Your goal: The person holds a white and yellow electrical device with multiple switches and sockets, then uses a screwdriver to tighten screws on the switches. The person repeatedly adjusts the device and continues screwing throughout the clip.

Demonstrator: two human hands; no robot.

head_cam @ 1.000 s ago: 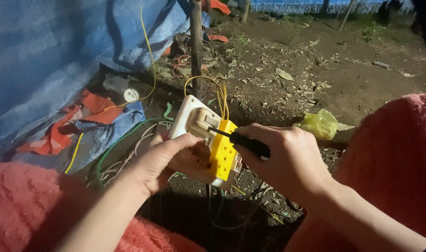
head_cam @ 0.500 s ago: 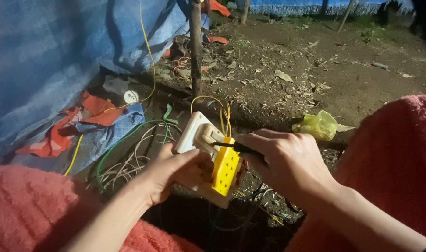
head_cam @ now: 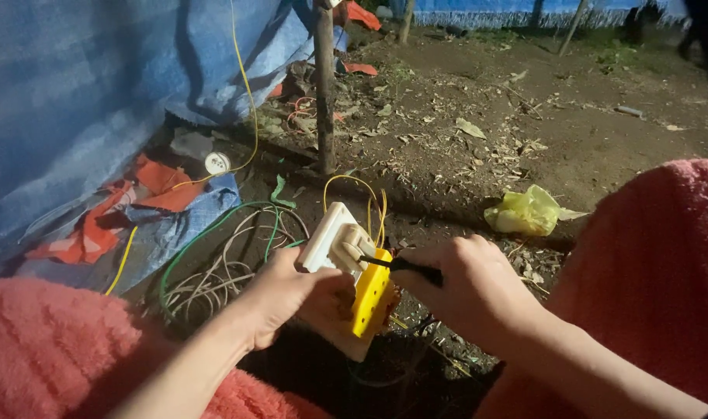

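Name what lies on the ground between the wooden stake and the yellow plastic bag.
Head view: only bare dirt with wood chips and dry leaves lies between the wooden stake and the yellow plastic bag.

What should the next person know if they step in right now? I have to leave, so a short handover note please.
Left hand: holds the cream socket box with its yellow block, tilted, above the dirt.
Right hand: grips a black-handled screwdriver, tip at the socket's top, beside the yellow block.
Wires: thin yellow wires loop out of the socket's top; green and white cable lies coiled on the ground to the left.
Done: the socket is open, wires at it. Whether any screw is tight cannot be seen.
Left: check the terminals, then close the socket.
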